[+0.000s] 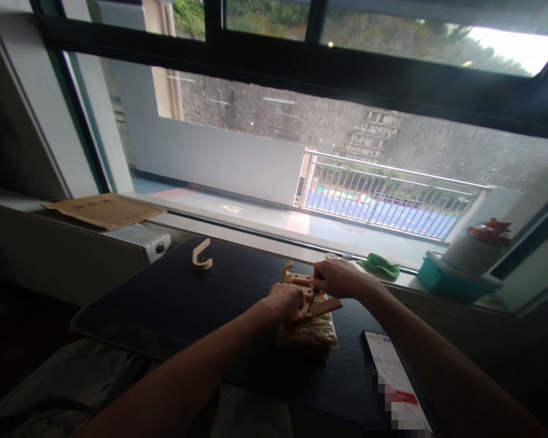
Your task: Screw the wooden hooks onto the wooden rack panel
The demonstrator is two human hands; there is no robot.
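My right hand [338, 278] is closed around the handle of a screwdriver [313, 299], its shaft pointing down at a wooden piece [326, 309]. My left hand [286, 302] grips the left end of that wooden piece, fingers curled over it. Beneath lies a stack of wooden parts in clear plastic wrap [310, 334]. Just behind my hands, more wooden strips with dark holes [300, 278] lie, one with a curved hook end. A separate J-shaped wooden hook [203, 258] rests on the dark table [164, 304] to the left.
A phone [393, 371] showing a timer lies at the right. On the sill are a green cloth [380, 266], a teal box [452, 277] and a grey bottle with a reddish cap [477, 243]. A brown envelope [107, 210] lies over a white appliance [141, 237] at left.
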